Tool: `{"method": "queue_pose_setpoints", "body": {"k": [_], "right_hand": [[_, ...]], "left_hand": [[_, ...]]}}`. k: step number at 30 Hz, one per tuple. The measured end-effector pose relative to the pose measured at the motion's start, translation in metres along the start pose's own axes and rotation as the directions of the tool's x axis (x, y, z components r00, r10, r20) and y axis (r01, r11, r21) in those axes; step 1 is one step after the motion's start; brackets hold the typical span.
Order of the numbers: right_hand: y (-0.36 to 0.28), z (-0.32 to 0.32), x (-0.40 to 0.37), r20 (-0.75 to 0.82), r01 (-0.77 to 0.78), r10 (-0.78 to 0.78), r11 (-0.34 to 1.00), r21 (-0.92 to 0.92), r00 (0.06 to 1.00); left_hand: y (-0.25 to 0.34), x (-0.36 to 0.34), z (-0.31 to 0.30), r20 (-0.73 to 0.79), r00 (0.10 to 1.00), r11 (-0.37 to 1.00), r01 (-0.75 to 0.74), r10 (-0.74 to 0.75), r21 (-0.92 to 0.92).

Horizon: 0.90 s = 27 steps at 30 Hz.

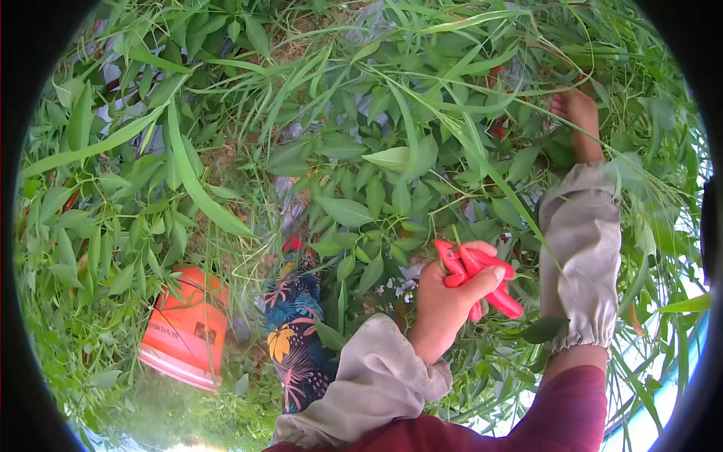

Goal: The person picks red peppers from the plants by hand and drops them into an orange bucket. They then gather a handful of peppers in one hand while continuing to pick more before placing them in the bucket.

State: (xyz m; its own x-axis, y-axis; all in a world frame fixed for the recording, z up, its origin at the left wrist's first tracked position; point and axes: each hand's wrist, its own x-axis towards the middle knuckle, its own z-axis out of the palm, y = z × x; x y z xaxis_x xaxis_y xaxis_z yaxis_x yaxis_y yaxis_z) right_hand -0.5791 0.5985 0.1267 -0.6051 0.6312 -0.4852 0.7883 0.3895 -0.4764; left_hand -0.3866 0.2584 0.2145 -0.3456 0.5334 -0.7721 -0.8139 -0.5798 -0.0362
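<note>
My left hand (440,305) is closed around several red chili peppers (503,301), its thumb lying across them and the pods sticking out on both sides. Up at the right, my right hand (578,111) reaches into the pepper plants (354,177) with its fingers curled in. Whatever those fingers grip, if anything, is hidden by the hand and leaves. Close by, to its left, a red pepper (493,75) shows among the leaves, with more red lower down. Grey sleeve covers sit on both forearms.
An orange bucket (184,328) with dark lettering is at the lower left, partly behind grass blades. My leg in floral-patterned cloth (297,324) stands between the rows. Long grass blades (199,188) cross over the plants. Pale sheeting (290,203) shows on the ground.
</note>
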Motion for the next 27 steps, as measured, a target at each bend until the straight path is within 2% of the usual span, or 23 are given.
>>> {"method": "queue_pose_setpoints", "body": {"k": [1, 3, 6, 8, 9, 12, 14, 15, 16, 17, 19, 20, 21, 22, 23, 25, 26, 27], "right_hand": [[0.008, -0.002, 0.021, 0.001, 0.002, -0.002, 1.000, 0.006, 1.000], [0.033, -0.002, 0.056, 0.108, 0.065, -0.034, 0.952, -0.300, 0.994], [0.069, -0.007, 0.099, 0.263, 0.210, -0.033, 0.699, -0.684, 0.964], [0.088, -0.008, 0.115, 0.311, 0.262, -0.013, 0.571, -0.778, 0.950], [0.100, -0.010, 0.122, 0.313, 0.178, 0.008, 0.808, -0.561, 0.950], [0.122, -0.021, 0.152, 0.400, 0.052, 0.111, 0.925, -0.375, 0.910], [0.132, -0.023, 0.155, 0.549, 0.043, 0.040, 0.990, -0.138, 0.835], [0.117, -0.022, 0.140, 0.430, 0.207, -0.011, 0.887, -0.413, 0.903], [0.101, -0.018, 0.124, 0.326, 0.318, -0.119, 0.675, -0.666, 0.938], [0.087, -0.015, 0.105, 0.224, 0.303, -0.227, 0.419, -0.856, 0.948], [0.047, -0.005, 0.065, 0.142, 0.233, -0.385, 0.201, -0.952, 0.912], [0.028, -0.003, 0.051, 0.121, 0.222, -0.453, 0.179, -0.958, 0.884], [0.008, -0.002, 0.023, 0.142, 0.292, -0.467, 0.268, -0.918, 0.873], [0.003, -0.011, 0.019, 0.139, 0.290, -0.469, 0.266, -0.919, 0.872], [-0.003, -0.019, 0.015, 0.179, 0.393, -0.584, 0.264, -0.881, 0.792], [-0.022, -0.030, 0.007, 0.130, 0.509, -0.692, 0.376, -0.774, 0.710], [-0.034, -0.032, -0.008, 0.127, 0.506, -0.692, 0.377, -0.776, 0.711], [-0.045, -0.033, -0.030, 0.115, 0.479, -0.539, 0.606, -0.636, 0.834]], "left_hand": [[0.001, 0.001, 0.001, -0.006, 1.000, 0.999, 0.007, -0.008, -0.035], [0.004, 0.003, 0.000, -0.041, 0.999, 0.998, 0.025, -0.027, -0.050], [0.003, 0.006, 0.004, -0.105, 0.994, 0.995, -0.034, 0.024, -0.096], [0.004, 0.008, 0.005, -0.110, 0.994, 0.995, -0.036, 0.025, -0.098], [0.003, 0.008, 0.005, -0.113, 0.993, 0.994, -0.035, 0.024, -0.100], [0.001, 0.009, 0.002, -0.101, 0.994, 0.997, -0.056, 0.050, -0.058], [0.005, 0.009, 0.004, -0.099, 0.995, 0.997, -0.041, 0.034, -0.073], [0.006, 0.009, 0.005, -0.096, 0.995, 0.996, -0.028, 0.019, -0.087], [0.006, 0.009, 0.005, -0.096, 0.995, 0.996, -0.028, 0.020, -0.087], [0.006, 0.009, 0.004, -0.101, 0.994, 0.995, -0.038, 0.028, -0.090], [0.004, 0.008, 0.006, -0.100, 0.995, 0.995, -0.040, 0.030, -0.094], [0.005, 0.008, 0.009, -0.134, 0.990, 0.996, -0.044, 0.033, -0.080], [0.005, 0.007, 0.010, -0.167, 0.985, 0.997, -0.048, 0.036, -0.066], [0.004, 0.007, 0.011, -0.162, 0.986, 0.997, -0.048, 0.037, -0.066], [0.003, 0.006, 0.012, -0.145, 0.988, 0.994, -0.063, 0.050, -0.087], [0.002, 0.004, 0.011, -0.130, 0.989, 0.991, -0.083, 0.068, -0.108], [0.001, 0.003, 0.010, -0.129, 0.989, 0.993, -0.081, 0.070, -0.081], [0.001, 0.002, 0.010, -0.124, 0.990, 0.995, -0.080, 0.073, -0.053]]}}
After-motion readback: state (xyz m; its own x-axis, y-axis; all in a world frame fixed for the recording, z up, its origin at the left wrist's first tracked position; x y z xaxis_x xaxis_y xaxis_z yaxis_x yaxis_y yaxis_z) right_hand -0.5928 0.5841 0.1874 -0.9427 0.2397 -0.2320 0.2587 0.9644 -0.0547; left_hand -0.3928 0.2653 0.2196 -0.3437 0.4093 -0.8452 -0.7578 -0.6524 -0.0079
